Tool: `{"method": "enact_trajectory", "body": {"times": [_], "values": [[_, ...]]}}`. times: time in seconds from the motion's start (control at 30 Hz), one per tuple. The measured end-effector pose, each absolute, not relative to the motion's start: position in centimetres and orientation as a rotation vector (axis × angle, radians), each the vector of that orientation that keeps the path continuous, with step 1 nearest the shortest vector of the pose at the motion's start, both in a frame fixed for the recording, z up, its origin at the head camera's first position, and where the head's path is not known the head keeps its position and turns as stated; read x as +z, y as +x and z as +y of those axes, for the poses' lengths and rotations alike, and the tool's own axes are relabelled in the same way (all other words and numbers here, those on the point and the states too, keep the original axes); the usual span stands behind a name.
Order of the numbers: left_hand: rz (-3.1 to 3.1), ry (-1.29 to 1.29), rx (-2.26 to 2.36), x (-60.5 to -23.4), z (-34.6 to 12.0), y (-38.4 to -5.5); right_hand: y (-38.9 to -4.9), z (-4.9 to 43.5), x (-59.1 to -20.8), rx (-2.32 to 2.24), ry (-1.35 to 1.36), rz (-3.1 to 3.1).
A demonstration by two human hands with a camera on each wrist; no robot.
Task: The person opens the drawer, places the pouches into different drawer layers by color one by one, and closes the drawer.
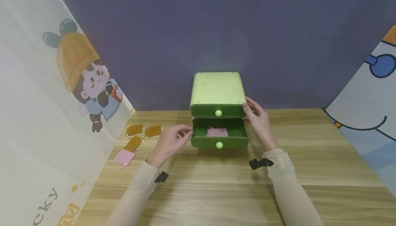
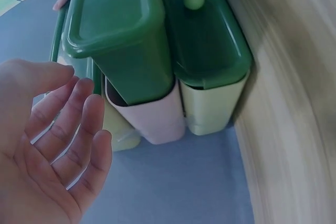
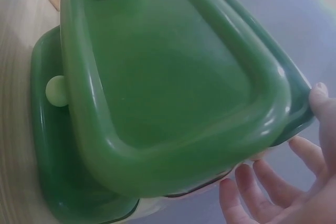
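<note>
A small cabinet (image 1: 218,88) with a pale green top and dark green drawer fronts stands on the table. Its middle drawer (image 1: 201,143) is pulled out, and a pink drawstring pouch (image 1: 217,132) lies inside. My left hand (image 1: 171,143) is beside that drawer's left edge, fingers loosely bent and holding nothing; in the left wrist view a gap separates them from the drawer. My right hand (image 1: 259,121) grips the cabinet's right side, its thumb (image 3: 318,98) on the corner of the top drawer front (image 1: 204,111). A lower drawer (image 2: 210,40) with a round knob appears in both wrist views.
Left on the wooden table (image 1: 210,198) lie several drawstring pouches: mustard-brown ones (image 1: 153,131) and a pink one (image 1: 124,157). A dark wall (image 1: 216,30) rises behind the cabinet. Printed panels (image 1: 37,99) flank the table on both sides.
</note>
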State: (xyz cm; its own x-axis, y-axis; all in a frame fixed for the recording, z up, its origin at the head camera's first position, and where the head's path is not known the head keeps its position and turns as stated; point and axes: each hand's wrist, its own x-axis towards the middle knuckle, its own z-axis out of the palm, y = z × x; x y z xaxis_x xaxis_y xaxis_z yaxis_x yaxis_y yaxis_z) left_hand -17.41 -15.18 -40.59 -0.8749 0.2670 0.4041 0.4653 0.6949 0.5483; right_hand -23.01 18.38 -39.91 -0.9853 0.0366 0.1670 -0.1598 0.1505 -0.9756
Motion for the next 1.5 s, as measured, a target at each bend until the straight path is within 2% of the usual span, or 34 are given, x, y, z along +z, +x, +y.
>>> {"method": "enact_trajectory", "body": {"times": [0.7,1.5], "values": [[-2.665,-0.442,-0.877,-43.3,-19.4,-16.1,-23.1,18.4,-40.0,1.962,0.112,-2.252],[-2.71,-0.317,-0.864,-45.2,-21.8,-14.4,-22.9,18.6,-39.7,2.045,0.047,-2.261]]}}
